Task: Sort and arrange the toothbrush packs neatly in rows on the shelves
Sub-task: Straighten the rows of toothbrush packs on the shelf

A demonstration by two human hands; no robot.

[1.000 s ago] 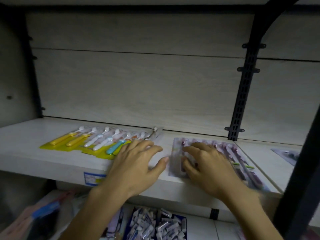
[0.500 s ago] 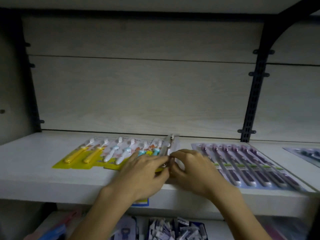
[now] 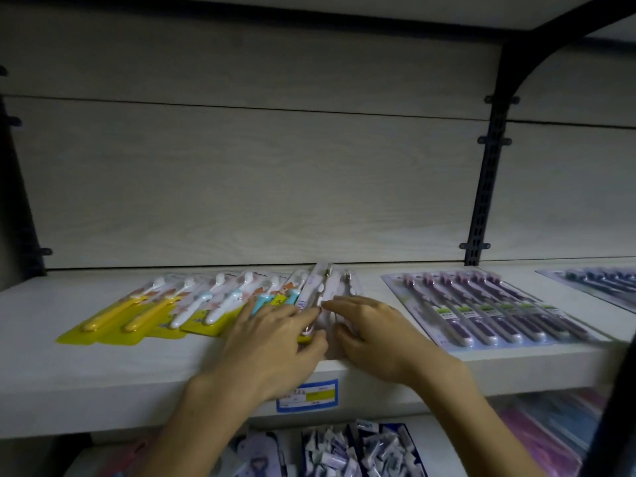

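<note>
Both hands shifted onto pink pack (image 3: 327,297) (pale wood-grain shelf (image 3: 103,373)).

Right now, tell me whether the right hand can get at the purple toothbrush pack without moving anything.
Probably yes. The purple toothbrush pack lies flat just right of the right hand, nothing between them, its top uncovered.

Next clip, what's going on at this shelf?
A person is tidying toothbrush packs on a pale shelf. Both hands meet at the pale pink pack in the middle: the left hand and right hand have their fingers on it. Yellow-backed packs lie in an overlapping row to its left, and a purple multi-pack lies flat to its right.
</note>
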